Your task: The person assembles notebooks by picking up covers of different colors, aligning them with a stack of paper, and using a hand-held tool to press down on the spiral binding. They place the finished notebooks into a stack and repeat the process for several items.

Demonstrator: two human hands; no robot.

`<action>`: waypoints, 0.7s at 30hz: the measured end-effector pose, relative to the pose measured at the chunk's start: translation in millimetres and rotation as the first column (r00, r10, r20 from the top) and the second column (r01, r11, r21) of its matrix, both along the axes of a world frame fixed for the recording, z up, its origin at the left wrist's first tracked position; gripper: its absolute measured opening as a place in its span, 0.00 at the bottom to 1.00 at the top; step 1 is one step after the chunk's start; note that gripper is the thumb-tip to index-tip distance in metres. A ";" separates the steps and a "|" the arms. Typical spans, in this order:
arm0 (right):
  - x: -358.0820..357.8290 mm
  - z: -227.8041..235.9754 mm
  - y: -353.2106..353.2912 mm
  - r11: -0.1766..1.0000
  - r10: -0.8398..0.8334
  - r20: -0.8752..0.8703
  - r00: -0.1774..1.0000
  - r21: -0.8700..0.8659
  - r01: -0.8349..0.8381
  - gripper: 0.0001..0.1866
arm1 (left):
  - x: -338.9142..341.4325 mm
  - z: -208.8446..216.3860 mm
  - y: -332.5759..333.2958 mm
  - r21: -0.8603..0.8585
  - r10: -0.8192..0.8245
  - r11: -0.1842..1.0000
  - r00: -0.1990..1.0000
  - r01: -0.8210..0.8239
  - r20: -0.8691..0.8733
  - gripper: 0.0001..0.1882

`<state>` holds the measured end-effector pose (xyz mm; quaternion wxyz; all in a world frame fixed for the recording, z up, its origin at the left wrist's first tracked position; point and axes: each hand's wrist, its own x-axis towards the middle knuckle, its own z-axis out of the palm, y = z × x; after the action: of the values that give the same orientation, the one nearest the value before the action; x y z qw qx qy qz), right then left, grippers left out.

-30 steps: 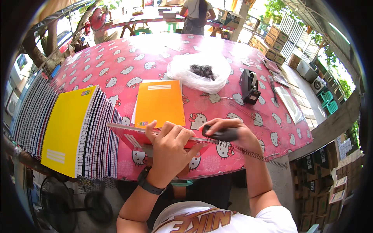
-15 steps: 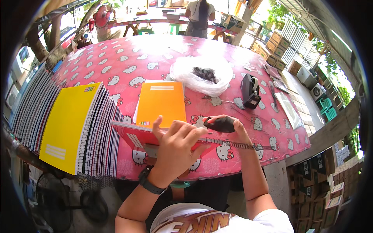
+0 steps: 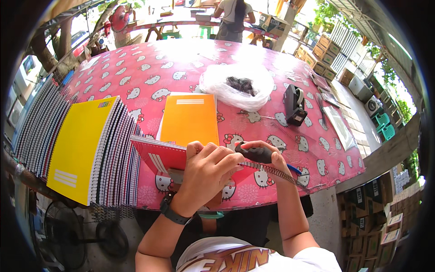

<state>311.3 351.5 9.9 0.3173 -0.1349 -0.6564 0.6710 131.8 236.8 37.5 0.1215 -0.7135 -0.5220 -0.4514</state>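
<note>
nearest, the left hand (image 3: 209,164) bends over the top edge of the red notebook (image 3: 154,153), fingers curled and pinching it near its right end, with a dark watch (image 3: 174,213) on the wrist. the right hand (image 3: 282,167) is closed around a black tool (image 3: 256,154), whose tip sits just beside that same end. a dark coil (image 3: 276,171) trails from the notebook's edge, under the tool and toward the right wrist.

the step looks like feeding the coil along the edge. to do it well, the left hand should hold the pages squared and firm so the holes line up, while the right steadies the coil in line with the edge; light, even pressure is likely safer than force, since a bent turn could snag or tear a hole.

the notebook stands tilted above the near side of the desk (image 3: 145,97), its cover facing the person: plain red, with white bars near the left, pale page edges on top and a fine dotted row that seems to be punched holes.

past it lies an orange notebook (image 3: 190,118), flat; to the left, a yellow notebook (image 3: 81,149) fronts a row of bound ones (image 3: 123,156). farther off are a tape dispenser (image 3: 295,111) and a white plastic bag (image 3: 217,86) with a dark tangle inside. beyond, another person (image 3: 233,20) stands at a second desk.
</note>
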 end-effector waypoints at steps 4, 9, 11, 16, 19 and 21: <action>5.1 -2.6 -1.6 0.998 0.028 -0.030 0.999 -0.048 -0.029 0.46 | 0.5 6.8 0.2 -0.055 0.010 0.998 0.999 -0.013 -0.054 0.08; 1.5 -3.4 -4.1 0.995 0.053 -0.044 0.998 -0.083 -0.056 0.47 | -1.7 2.7 -0.7 -0.080 -0.004 0.997 0.998 -0.002 -0.067 0.08; 2.8 -2.3 -2.6 0.993 0.065 -0.041 0.997 -0.097 -0.069 0.47 | -1.8 2.0 -1.8 -0.082 0.012 0.996 0.997 -0.018 -0.076 0.10; 12.8 12.2 12.3 0.977 0.180 -0.260 0.949 -0.064 -0.203 0.46 | -2.8 2.4 -9.3 -0.006 0.083 0.997 0.995 -0.082 0.053 0.14; -2.3 27.0 9.2 0.965 0.229 -0.009 0.973 0.135 -0.226 0.43 | -8.2 -3.7 -10.0 -0.050 0.177 0.983 0.984 -0.178 -0.035 0.14; -12.3 22.8 14.1 0.920 -0.064 0.487 0.871 0.367 -0.138 0.42 | -8.2 -6.0 -12.0 -0.073 0.167 0.983 0.986 -0.167 -0.010 0.13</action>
<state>299.0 365.6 32.7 0.1480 -0.2215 -0.8379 0.4764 123.6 224.8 31.5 0.1335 -0.6720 -0.5961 -0.4187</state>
